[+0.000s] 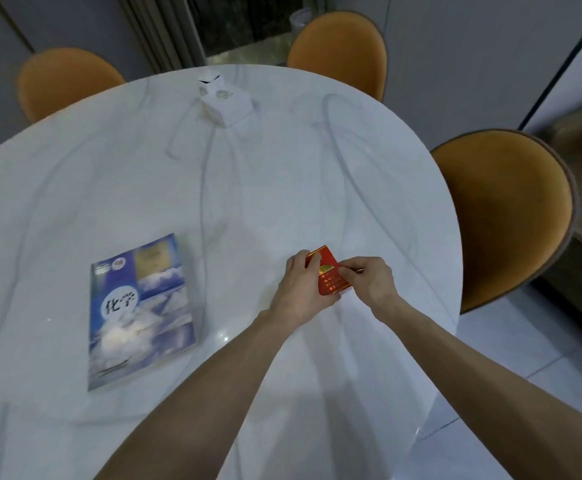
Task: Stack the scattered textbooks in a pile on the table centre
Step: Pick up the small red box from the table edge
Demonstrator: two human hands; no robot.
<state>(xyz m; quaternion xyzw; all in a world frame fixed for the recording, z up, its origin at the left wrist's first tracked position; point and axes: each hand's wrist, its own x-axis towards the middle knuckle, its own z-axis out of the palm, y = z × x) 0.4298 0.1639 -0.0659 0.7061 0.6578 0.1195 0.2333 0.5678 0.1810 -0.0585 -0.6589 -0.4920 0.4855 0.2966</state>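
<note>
Both your hands pinch a small red pack: left hand [300, 285] bracing its side, right hand [369, 277] at its edge, perhaps clearing it. Your blue textbook [140, 311] lies flat, left of the table [282, 174] centre.

You are facing a round white marble-veined table [282, 188]. A blue chemistry textbook [140, 311] is lying flat, cover up, on its left part. A white tissue box [225, 100] is sitting near the far edge, well apart from it.
</note>
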